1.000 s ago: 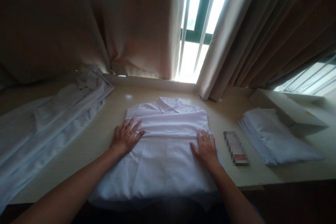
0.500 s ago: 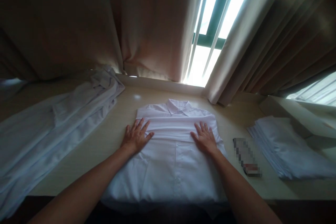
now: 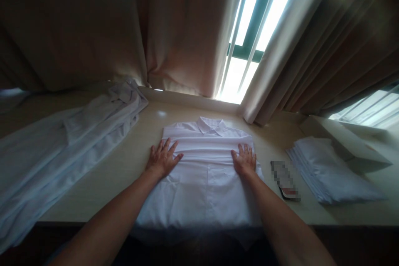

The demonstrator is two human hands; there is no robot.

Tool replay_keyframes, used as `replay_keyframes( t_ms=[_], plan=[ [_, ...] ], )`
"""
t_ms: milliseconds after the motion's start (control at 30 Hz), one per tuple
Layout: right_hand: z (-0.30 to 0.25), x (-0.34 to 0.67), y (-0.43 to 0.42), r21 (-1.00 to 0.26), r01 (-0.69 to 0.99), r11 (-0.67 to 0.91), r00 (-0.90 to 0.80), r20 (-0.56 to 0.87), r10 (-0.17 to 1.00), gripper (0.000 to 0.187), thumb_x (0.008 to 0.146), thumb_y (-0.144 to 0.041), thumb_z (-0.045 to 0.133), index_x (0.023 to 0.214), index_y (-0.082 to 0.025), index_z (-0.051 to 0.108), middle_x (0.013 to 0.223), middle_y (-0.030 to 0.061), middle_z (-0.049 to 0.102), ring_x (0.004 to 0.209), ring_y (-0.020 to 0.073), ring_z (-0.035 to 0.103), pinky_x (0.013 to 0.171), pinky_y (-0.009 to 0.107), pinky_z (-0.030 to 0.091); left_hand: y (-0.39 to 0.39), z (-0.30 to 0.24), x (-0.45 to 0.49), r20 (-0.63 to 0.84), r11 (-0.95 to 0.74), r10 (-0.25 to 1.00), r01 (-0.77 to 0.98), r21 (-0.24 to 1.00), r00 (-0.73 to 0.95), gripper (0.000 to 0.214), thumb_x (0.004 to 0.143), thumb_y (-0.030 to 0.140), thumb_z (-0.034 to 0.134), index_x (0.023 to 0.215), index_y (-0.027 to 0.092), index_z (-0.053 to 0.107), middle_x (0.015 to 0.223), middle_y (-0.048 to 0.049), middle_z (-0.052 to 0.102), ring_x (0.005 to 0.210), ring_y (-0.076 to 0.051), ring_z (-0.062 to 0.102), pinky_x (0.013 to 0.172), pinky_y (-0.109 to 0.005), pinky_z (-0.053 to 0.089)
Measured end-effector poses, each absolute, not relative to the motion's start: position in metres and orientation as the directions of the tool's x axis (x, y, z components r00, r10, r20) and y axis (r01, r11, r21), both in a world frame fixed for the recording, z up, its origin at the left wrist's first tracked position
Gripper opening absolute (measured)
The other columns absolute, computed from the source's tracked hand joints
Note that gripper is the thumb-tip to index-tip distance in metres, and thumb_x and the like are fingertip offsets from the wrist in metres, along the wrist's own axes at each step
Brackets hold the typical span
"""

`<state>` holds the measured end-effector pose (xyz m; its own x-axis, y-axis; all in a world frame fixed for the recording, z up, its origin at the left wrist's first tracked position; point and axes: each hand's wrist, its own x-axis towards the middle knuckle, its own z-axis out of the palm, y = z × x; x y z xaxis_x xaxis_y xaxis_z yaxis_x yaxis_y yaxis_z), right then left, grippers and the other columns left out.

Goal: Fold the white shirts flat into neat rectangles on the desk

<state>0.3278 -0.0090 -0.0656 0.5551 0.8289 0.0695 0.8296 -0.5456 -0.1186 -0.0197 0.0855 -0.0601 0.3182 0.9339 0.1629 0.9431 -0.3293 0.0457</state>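
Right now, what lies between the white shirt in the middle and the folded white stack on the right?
In the head view, a flat, phone-like object, mostly pixelated, lies on the tabletop between the shirt and the folded stack.

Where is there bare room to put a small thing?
Bare pale tabletop shows between the long white garment pile and white collared shirt, and narrowly behind its collar. Crowded: right side, with dark-edged flat rectangle, folded white cloth stack, pale box.

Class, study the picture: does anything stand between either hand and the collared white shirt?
Nothing visible does: the left hand and right hand both touch the white shirt directly. The pixelated flat object and folded white stack lie to the right, apart from both hands.
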Motion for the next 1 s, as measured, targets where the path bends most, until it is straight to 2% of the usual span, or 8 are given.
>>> replay_keyframes(
  t_ms=[267,400,500,633,733,800,900,1000],
  plan=[
    [-0.063,0.338,-0.02,-0.09,0.849,-0.52,0.525,0.047,0.85,0.072,0.088,-0.068,0.015,0.148,-0.029,0.019,0.155,0.0038,0.014,0.141,0.022,0.009,0.112,0.041,0.004,0.084,-0.06,-0.023,0.161,-0.349,0.929,0.934,0.072,0.335,0.072,0.085,0.067,0.028,0.146,0.029,0.026,0.155,-0.0066,0.019,0.142,-0.032,0.012,0.11,-0.054,0.007],
    [-0.059,0.339,-0.021,-0.084,0.853,-0.514,0.517,0.018,0.856,0.07,0.09,-0.066,0.014,0.149,-0.028,0.017,0.156,0.005,0.012,0.142,0.0225,0.009,0.112,0.044,0.004,0.083,-0.057,-0.023,0.142,-0.318,0.942,0.944,0.09,0.304,0.073,0.084,0.067,0.031,0.146,0.028,0.028,0.155,-0.0091,0.019,0.142,-0.033,0.011,0.11,-0.056,0.006],
    [-0.049,0.338,-0.018,-0.068,0.875,-0.479,0.481,0.016,0.877,0.072,0.09,-0.065,0.017,0.148,-0.022,0.022,0.155,0.0091,0.013,0.142,0.0257,0.008,0.111,0.05,0.001,0.084,-0.046,-0.017,0.112,-0.298,0.952,0.948,0.116,0.286,0.073,0.083,0.065,0.036,0.143,0.025,0.035,0.153,-0.0122,0.023,0.141,-0.036,0.013,0.108,-0.061,0.005],
    [-0.033,0.309,0.0,-0.034,0.963,-0.267,0.269,0.104,0.958,0.07,0.092,-0.06,0.022,0.147,-0.016,0.025,0.155,0.01,0.013,0.142,0.0239,0.004,0.112,0.046,-0.001,0.09,-0.029,0.015,0.208,-0.433,0.89,0.895,0.107,0.405,0.061,0.088,0.054,0.037,0.138,0.019,0.045,0.152,-0.0126,0.026,0.142,-0.029,0.014,0.113,-0.051,0.002],
    [-0.03,0.272,0.021,-0.088,0.996,0.003,0.005,0.095,0.995,0.065,0.093,-0.06,0.019,0.148,-0.024,0.022,0.156,0.0041,0.014,0.143,0.0201,0.007,0.113,0.041,0.004,0.095,-0.027,0.05,0.134,-0.562,0.827,0.813,0.154,0.546,0.057,0.088,0.057,0.034,0.137,0.03,0.045,0.153,-0.0057,0.025,0.142,-0.027,0.016,0.114,-0.05,0.004],
    [-0.034,0.258,0.033,-0.131,0.989,0.066,-0.059,0.062,0.996,0.065,0.093,-0.062,0.016,0.148,-0.027,0.022,0.155,0.0027,0.015,0.142,0.0199,0.008,0.113,0.041,0.006,0.101,-0.032,0.064,0.048,-0.559,0.826,0.805,0.197,0.562,0.06,0.085,0.065,0.033,0.137,0.038,0.042,0.154,-0.0027,0.024,0.142,-0.03,0.015,0.111,-0.055,0.004],
    [-0.043,0.27,0.043,-0.162,0.986,0.033,-0.034,0.0,0.999,0.068,0.091,-0.065,0.014,0.148,-0.028,0.021,0.156,0.0023,0.014,0.142,0.021,0.009,0.113,0.043,0.006,0.116,-0.044,0.061,0.003,-0.509,0.854,0.835,0.208,0.52,0.067,0.082,0.072,0.032,0.141,0.04,0.034,0.155,-0.0024,0.021,0.142,-0.033,0.012,0.111,-0.056,0.004],
    [-0.051,0.315,0.042,-0.143,0.982,-0.123,0.116,-0.051,0.992,0.073,0.09,-0.067,0.013,0.149,-0.025,0.018,0.156,0.0034,0.012,0.142,0.021,0.007,0.113,0.042,0.004,0.13,-0.053,0.04,0.025,-0.489,0.87,0.854,0.18,0.493,0.07,0.081,0.072,0.033,0.142,0.039,0.031,0.155,-0.0023,0.019,0.142,-0.032,0.01,0.112,-0.05,0.003]
  ],
)
